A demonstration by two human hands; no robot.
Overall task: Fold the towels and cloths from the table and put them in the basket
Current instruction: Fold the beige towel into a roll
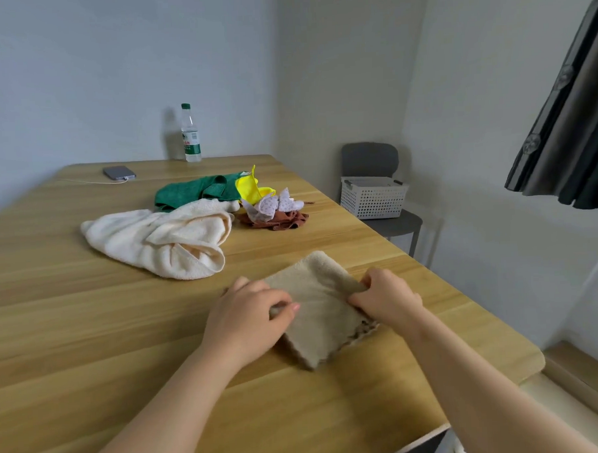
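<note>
The tan towel (pixel 315 307) lies on the table (pixel 90 338) between my hands. My left hand (pixel 250 317) pinches its 9 o'clock edge, and my right hand (pixel 386 298) grips a fold at 3. Its long axis runs roughly 12 to 6 — the basket (pixel 371 199) sits at 1 o'clock, nearer my right.

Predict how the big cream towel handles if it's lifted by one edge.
Probably floppy: the cream towel lies in soft rumpled folds, so it would likely drape and unfurl. Its thick pile suggests some heft for a cloth. Pushed, it likely bunches rather than slides on the table.
</note>
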